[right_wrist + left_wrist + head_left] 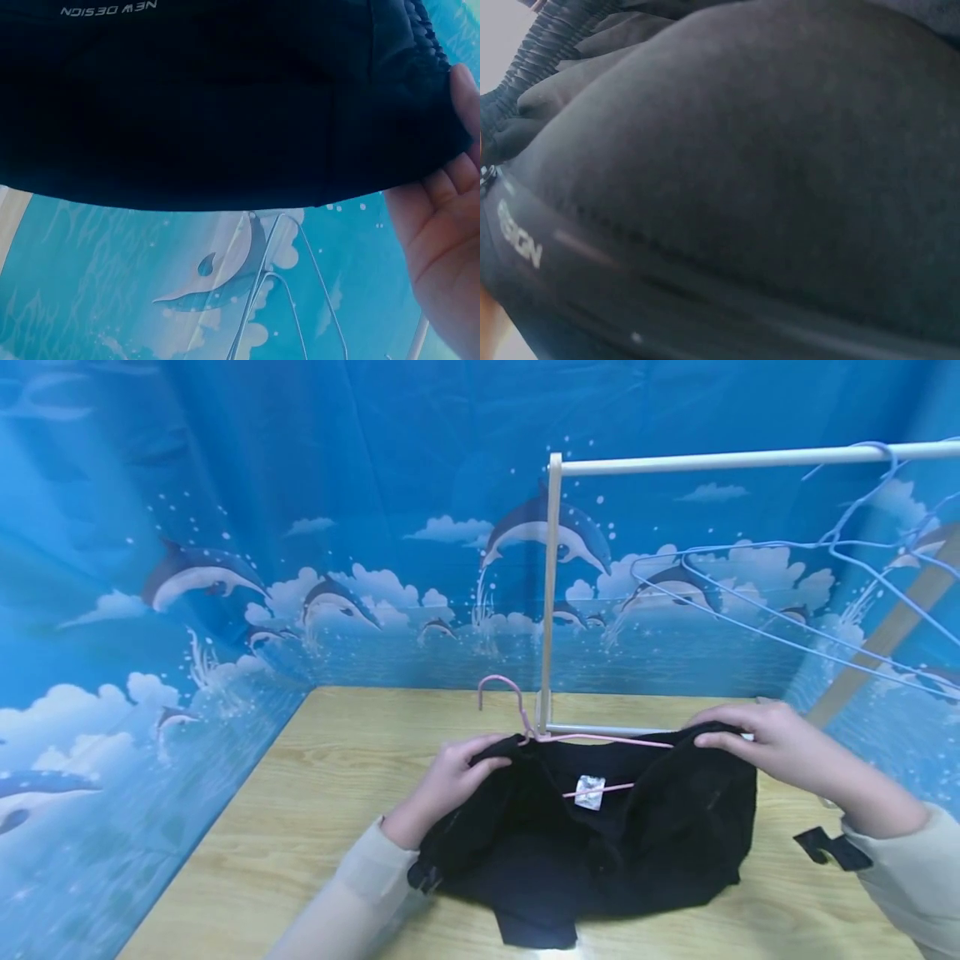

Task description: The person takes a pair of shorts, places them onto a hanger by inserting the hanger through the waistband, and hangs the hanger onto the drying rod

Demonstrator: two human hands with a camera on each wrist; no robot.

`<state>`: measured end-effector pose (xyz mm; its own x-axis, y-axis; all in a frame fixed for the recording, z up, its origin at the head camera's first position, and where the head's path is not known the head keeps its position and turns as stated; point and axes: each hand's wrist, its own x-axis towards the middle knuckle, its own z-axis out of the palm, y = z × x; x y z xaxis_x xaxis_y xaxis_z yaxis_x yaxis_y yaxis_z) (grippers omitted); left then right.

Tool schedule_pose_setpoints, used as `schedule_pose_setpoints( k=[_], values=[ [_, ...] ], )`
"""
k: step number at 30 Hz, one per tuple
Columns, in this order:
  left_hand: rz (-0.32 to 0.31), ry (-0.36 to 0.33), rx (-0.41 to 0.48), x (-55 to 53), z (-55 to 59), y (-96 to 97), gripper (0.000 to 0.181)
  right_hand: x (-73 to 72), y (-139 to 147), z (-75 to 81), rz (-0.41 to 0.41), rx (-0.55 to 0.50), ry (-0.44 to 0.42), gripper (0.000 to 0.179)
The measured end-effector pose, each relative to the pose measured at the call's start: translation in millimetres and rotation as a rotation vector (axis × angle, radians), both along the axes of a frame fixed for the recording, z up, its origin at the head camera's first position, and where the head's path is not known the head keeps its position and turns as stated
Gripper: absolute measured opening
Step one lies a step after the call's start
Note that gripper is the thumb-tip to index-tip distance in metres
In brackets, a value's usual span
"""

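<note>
Setting identified as a small curtained booth fitted with clothes-hanging gear; the kind of building around it cannot be determined. The back and both sides are closed off by creased blue sheeting (420, 435), printed with dolphins (206, 578), white clouds and sea spray. The same print is also caught in the right wrist view. A wood-grained counter (300, 827) is set against the sheeting. It is topped by a wood-framed rack (550, 585), on whose white rail (712, 462) blue hangers (831, 540) are hung.

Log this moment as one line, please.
left hand: grips garment | right hand: grips garment | pink hanger: partly inside, hook out | blue hangers: on rail
</note>
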<state>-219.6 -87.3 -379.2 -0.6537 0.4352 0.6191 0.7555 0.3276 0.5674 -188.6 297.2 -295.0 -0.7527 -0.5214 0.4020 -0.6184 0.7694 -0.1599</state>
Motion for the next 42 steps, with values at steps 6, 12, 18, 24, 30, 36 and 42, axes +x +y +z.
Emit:
schedule_pose_setpoints(
  k=[6,12,18,24,30,36,42],
  values=[
    [0.007,0.002,0.013,0.6,-1.2,0.3,0.024,-2.8,-3.7,-3.7,0.054,0.008,0.045,0.019],
    [0.019,-0.004,0.018,0.4,-2.1,0.1,0.024,-1.9,-3.2,-9.5,0.033,0.011,-0.03,0.022],
    [0.018,0.017,0.029,0.0,-3.0,0.7,0.024,-1.5,-5.4,-13.1,0.011,0.03,-0.13,0.023],
    [0.011,0.046,0.04,0.3,-3.5,1.8,0.023,-0.3,-7.5,-17.3,-0.007,0.04,-0.156,0.024],
    [-0.001,0.037,0.041,-0.6,-1.7,1.6,0.024,0.8,-8.5,-21.8,-0.004,0.041,-0.163,0.026],
    [-0.011,0.056,0.034,-1.7,-0.5,1.2,0.023,-0.2,-10.1,-25.6,0.005,0.052,-0.165,0.024],
    [-0.003,0.069,0.014,-0.7,2.0,0.7,0.022,-0.8,-11.7,-29.1,0.008,0.069,-0.171,0.022]
  ],
)
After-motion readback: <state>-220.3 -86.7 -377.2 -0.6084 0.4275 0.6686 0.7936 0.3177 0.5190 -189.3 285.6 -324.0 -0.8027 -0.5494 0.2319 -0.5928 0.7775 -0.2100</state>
